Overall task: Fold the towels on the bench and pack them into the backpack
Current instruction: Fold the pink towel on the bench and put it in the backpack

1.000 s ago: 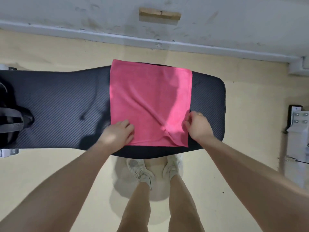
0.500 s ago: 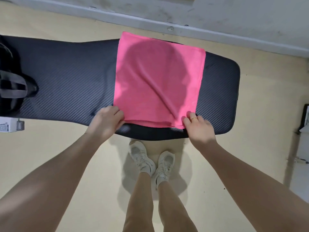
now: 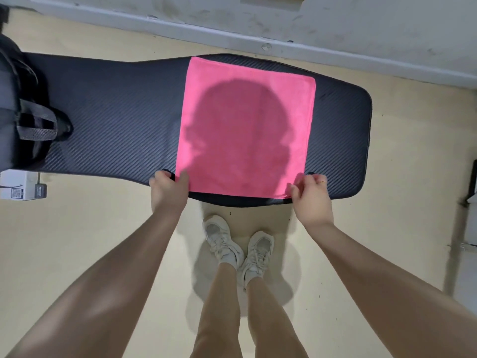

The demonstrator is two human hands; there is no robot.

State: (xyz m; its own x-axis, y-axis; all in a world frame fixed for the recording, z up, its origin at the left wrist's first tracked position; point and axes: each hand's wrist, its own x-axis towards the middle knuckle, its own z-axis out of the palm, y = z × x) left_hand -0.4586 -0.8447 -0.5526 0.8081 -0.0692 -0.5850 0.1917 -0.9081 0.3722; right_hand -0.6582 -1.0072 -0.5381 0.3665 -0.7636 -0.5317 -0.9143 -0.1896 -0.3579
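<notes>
A pink towel point(image 3: 245, 130) lies flat and smooth across the black padded bench point(image 3: 111, 120), covering it from far edge to near edge. My left hand point(image 3: 167, 188) pinches the towel's near left corner, thumb on top. At the near right corner my right hand point(image 3: 311, 193) pinches the cloth the same way. A black backpack point(image 3: 23, 117) with a grey strap sits on the bench's left end, partly cut off by the frame.
A white box point(image 3: 18, 187) sits on the floor under the bench's left end. A grey wall and skirting point(image 3: 284, 47) run behind the bench. Metal equipment point(image 3: 469, 202) stands at the right edge. My feet point(image 3: 240, 246) stand close to the bench.
The diagonal crease in the towel has been pulled out and it now lies smooth. Both hands have drawn the near corners out toward the bench's front edge.
</notes>
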